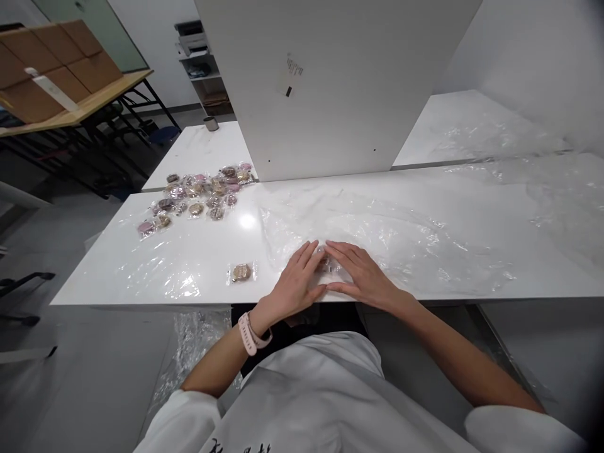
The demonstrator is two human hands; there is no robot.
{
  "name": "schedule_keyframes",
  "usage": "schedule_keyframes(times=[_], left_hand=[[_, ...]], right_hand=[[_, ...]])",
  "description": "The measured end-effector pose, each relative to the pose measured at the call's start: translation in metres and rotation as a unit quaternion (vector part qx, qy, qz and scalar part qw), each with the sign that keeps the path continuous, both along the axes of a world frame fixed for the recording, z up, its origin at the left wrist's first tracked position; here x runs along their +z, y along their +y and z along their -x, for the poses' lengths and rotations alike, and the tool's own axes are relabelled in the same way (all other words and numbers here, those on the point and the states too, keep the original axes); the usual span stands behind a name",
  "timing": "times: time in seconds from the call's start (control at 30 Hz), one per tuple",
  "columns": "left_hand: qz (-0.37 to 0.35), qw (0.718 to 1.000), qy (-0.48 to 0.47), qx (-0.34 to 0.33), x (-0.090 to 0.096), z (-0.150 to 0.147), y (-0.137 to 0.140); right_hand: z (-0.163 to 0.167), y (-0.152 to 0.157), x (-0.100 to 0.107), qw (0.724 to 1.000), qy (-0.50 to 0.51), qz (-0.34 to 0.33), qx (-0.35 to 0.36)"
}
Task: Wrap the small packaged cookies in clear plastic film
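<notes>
Left hand (296, 282) and right hand (365, 277) cup a wrapped snack (325, 264) on the table (92, 280) near its front edge, can't tell if fingers clamp it; pressing too hard could crumble it, or loose plastic film (415, 242) could snag.
</notes>
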State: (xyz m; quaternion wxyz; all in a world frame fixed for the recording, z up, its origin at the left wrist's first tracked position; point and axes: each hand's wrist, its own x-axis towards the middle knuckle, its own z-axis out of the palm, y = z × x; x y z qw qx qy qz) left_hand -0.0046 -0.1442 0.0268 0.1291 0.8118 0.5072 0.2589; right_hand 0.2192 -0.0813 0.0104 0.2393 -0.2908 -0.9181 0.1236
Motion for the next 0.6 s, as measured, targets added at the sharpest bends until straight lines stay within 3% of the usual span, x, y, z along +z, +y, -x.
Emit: schedule_keyframes(times=[0.07, 0.17, 0.3, 0.37, 0.4, 0.5, 0.6], left_hand=[[0.061, 0.998, -0.027, -0.009, -0.005, 0.006, 0.006], [0.133, 0.984, -0.102, 0.059, -0.006, 0.015, 0.027], [0.211, 0.955, -0.165, 0.124, 0.003, 0.017, 0.061], [0.222, 0.947, -0.157, 0.169, 0.005, 0.013, 0.076], [0.212, 0.948, -0.137, 0.194, 0.004, 0.011, 0.082], [0.104, 0.962, -0.033, 0.252, 0.000, 0.007, 0.085], [-0.004, 0.982, 0.036, 0.185, -0.005, 0.007, 0.068]], right_hand=[[0.000, 0.009, -0.010, 0.999, -0.017, 0.035, 0.009], [0.003, 0.033, -0.016, 0.996, -0.004, 0.086, -0.031], [0.014, 0.062, -0.005, 0.971, 0.010, 0.212, -0.112], [0.022, 0.071, 0.001, 0.958, -0.017, 0.236, -0.160], [0.025, 0.072, 0.003, 0.961, -0.031, 0.206, -0.184], [0.030, 0.064, 0.006, 0.975, -0.045, 0.014, -0.215], [0.025, 0.044, 0.000, 0.986, -0.034, -0.088, -0.134]])
